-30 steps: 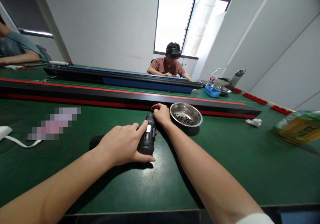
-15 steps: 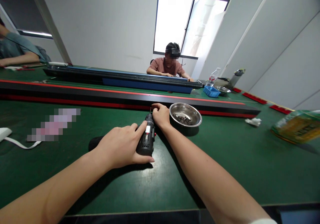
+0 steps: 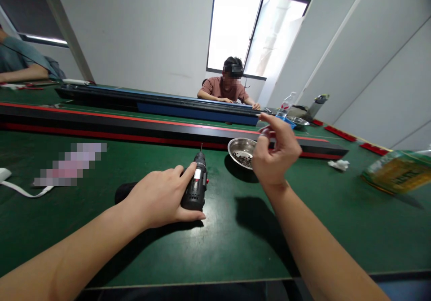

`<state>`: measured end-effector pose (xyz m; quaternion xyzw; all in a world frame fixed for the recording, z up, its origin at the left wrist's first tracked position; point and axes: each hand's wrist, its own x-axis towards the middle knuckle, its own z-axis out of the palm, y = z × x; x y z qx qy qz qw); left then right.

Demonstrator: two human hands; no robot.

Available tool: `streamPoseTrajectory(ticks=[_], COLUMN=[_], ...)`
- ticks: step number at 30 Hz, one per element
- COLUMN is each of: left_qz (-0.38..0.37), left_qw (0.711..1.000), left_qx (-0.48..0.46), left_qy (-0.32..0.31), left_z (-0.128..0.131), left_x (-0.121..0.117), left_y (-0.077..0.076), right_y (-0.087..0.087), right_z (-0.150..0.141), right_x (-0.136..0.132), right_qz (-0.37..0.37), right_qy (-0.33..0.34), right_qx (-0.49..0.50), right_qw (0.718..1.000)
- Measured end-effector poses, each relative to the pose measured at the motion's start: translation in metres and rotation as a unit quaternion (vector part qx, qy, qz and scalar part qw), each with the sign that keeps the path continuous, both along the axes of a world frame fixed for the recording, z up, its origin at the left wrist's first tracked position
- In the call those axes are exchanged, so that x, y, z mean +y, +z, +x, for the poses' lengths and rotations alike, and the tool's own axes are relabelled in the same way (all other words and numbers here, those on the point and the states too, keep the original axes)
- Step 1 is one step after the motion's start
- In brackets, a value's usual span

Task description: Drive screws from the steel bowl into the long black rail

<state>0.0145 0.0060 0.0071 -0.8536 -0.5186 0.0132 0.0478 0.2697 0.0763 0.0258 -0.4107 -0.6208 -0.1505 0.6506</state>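
Note:
My left hand [image 3: 158,198] is wrapped round a black cordless drill [image 3: 195,186] lying on its side on the green table. The drill's thin bit [image 3: 201,147] points away from me, towards a long black bar with red edges [image 3: 161,132]. Part of its grip pokes out left of my wrist. My right hand [image 3: 278,150] is raised over the right side of a steel bowl [image 3: 238,143], hiding part of it. Its fingers are loosely curled, with a gap between index finger and thumb; I see nothing held there. Small dark screws [image 3: 243,159] lie in the bowl.
Behind the bar lies a second long dark and blue bar [image 3: 195,110], where a person [image 3: 222,88] sits. At right are a crumpled tissue [image 3: 338,164] and a yellow-green packet [image 3: 397,171]. A clear bottle [image 3: 288,101] stands behind. A white cable [image 3: 25,192] lies at left.
My right hand has left the drill's tip, moving right and up over the bowl, its fingers loosening. My left hand stays on the drill, which has barely shifted.

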Motion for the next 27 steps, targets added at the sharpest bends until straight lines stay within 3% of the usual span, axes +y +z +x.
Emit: streamPoseTrajectory(ticks=[3,6,10,13,15,21,27], left_qz=[0.001,0.0,-0.011,-0.016,-0.012,-0.003,-0.008], left_qw=[1.0,1.0,1.0,1.0,1.0,1.0,1.0], left_qx=[0.0,-0.001,-0.003,-0.006,-0.006,0.005,0.007], left_qy=[0.0,0.001,0.014,0.014,0.011,0.007,0.009], left_z=[0.0,-0.001,-0.002,-0.003,-0.003,-0.003,-0.003], left_x=[0.0,0.0,0.0,0.001,0.001,0.001,0.0], left_y=[0.0,0.001,0.0,-0.001,-0.002,-0.001,0.0], right_y=[0.005,0.004,-0.002,-0.007,-0.009,-0.011,-0.02], right_z=[0.027,0.037,0.039,0.041,0.044,0.047,0.045], right_x=[-0.004,-0.001,0.011,0.02,0.024,0.024,0.024], right_qz=[0.087,0.089,-0.056,-0.223,-0.292,-0.366,-0.491], right_qy=[-0.041,-0.071,-0.092,-0.08,-0.076,-0.113,-0.06], right_qx=[0.03,0.021,-0.056,-0.112,-0.125,-0.138,-0.202], right_qw=[0.995,0.993,0.993,0.965,0.945,0.914,0.846])
